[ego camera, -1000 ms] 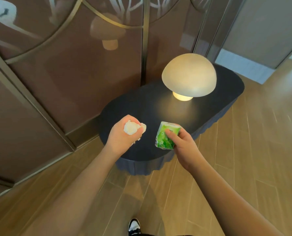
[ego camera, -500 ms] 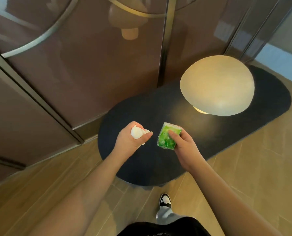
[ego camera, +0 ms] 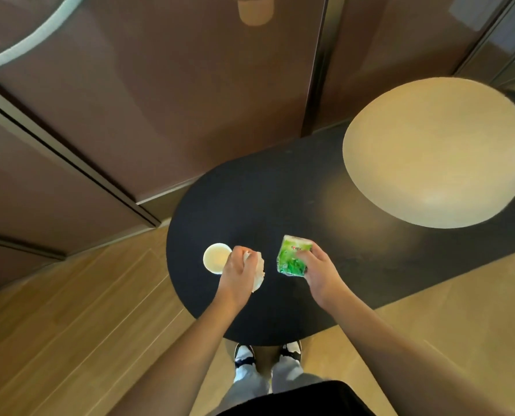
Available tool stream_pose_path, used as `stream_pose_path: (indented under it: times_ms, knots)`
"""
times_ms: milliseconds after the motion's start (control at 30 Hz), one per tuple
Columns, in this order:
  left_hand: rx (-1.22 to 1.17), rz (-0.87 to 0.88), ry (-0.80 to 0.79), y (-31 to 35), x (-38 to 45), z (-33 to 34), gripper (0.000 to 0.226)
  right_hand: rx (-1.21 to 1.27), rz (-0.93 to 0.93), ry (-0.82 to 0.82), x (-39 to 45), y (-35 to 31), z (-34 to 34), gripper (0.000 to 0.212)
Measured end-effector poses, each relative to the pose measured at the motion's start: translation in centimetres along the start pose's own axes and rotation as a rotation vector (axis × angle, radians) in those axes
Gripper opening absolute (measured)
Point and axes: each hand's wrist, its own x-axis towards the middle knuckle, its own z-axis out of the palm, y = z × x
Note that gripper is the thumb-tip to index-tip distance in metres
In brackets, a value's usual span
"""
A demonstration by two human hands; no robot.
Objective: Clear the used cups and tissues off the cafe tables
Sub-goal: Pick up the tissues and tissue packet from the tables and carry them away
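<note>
A white paper cup (ego camera: 215, 257) stands upright near the left end of the dark oval table (ego camera: 283, 205). My left hand (ego camera: 237, 273) is just right of the cup and grips a crumpled white tissue (ego camera: 258, 273). A green tissue pack (ego camera: 292, 256) is held over the table by my right hand (ego camera: 321, 273), whose fingers curl round its right side. The two hands are a short way apart above the table's near part.
A large cream mushroom lamp (ego camera: 433, 153) glows on the right of the table. Brown glossy wall panels (ego camera: 148, 94) rise behind it. Wooden floor (ego camera: 70, 310) surrounds the table, and my shoes (ego camera: 244, 354) stand at its near edge.
The view has tilted down and closer, so the table is seen from above. The white cup has come into sight beside my left hand. Both hands keep their hold.
</note>
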Motion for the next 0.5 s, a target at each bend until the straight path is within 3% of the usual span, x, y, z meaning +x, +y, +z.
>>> stream_pose_path:
  times_ms: [67, 233, 367, 500]
  knots:
    - [-0.061, -0.03, 0.007, -1.0, 0.7, 1.0, 0.012, -0.038, 0.012, 0.004, 1.9, 0.9, -0.1, 0.024]
    - [0.152, -0.088, -0.098, -4.1, 1.9, 3.3, 0.034, -0.166, 0.021, 0.091, 5.5, 3.2, 0.5, 0.039]
    - [0.52, 0.05, -0.075, -6.0, 2.4, 5.6, 0.054, -0.257, -0.001, 0.086, 7.4, 4.8, 1.3, 0.047]
    - [0.709, 0.237, -0.087, -6.8, 3.2, 6.9, 0.062, -0.351, 0.001, 0.087, 8.9, 6.1, 2.1, 0.054]
